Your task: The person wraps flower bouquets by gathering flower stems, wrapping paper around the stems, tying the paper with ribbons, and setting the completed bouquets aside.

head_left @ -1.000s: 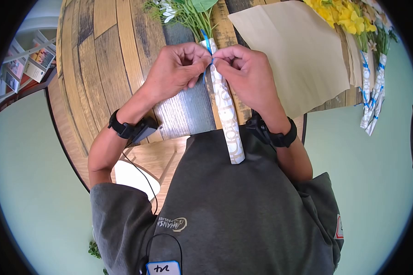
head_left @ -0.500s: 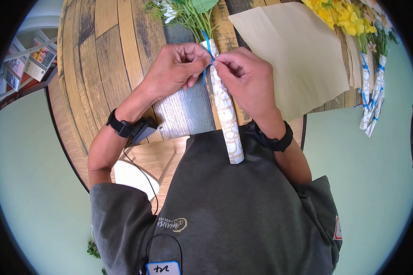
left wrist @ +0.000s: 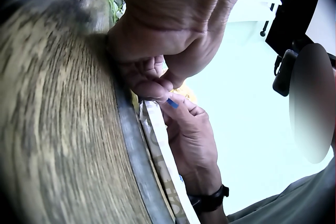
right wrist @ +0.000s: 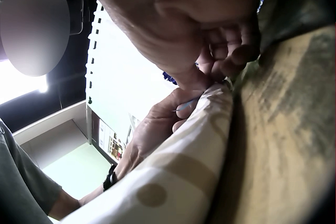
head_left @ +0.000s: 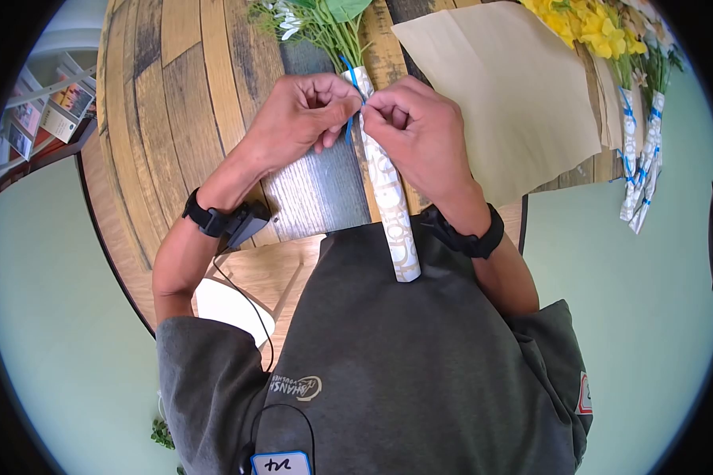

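Note:
A bouquet lies toward me, its green stems and white flowers (head_left: 334,33) at the far end. White paper with a beige pattern wraps the lower stems in a long narrow roll (head_left: 392,214). Near the roll's upper end, a thin blue tie (head_left: 349,133) is pinched between thumb and forefinger of my left hand (head_left: 305,115). From the other side my right hand (head_left: 424,131) pinches it too, fingertips meeting the left ones over the paper. In the left wrist view a short blue piece (left wrist: 172,103) shows at the fingertips; they hide the crossing of the tie.
A large brown paper sheet (head_left: 507,95) lies right of the bouquet on the wooden table (head_left: 174,103). Beyond it are yellow flowers (head_left: 602,36) and wrapped stems with blue ties (head_left: 651,150), reaching past the table edge. The roll's lower end overlaps my dark shirt (head_left: 420,340).
My right hand first turned and drew slightly right, then came back left with its fingertips close to the left hand's. The roll's upper end has shifted slightly left. My left hand stays nearly still.

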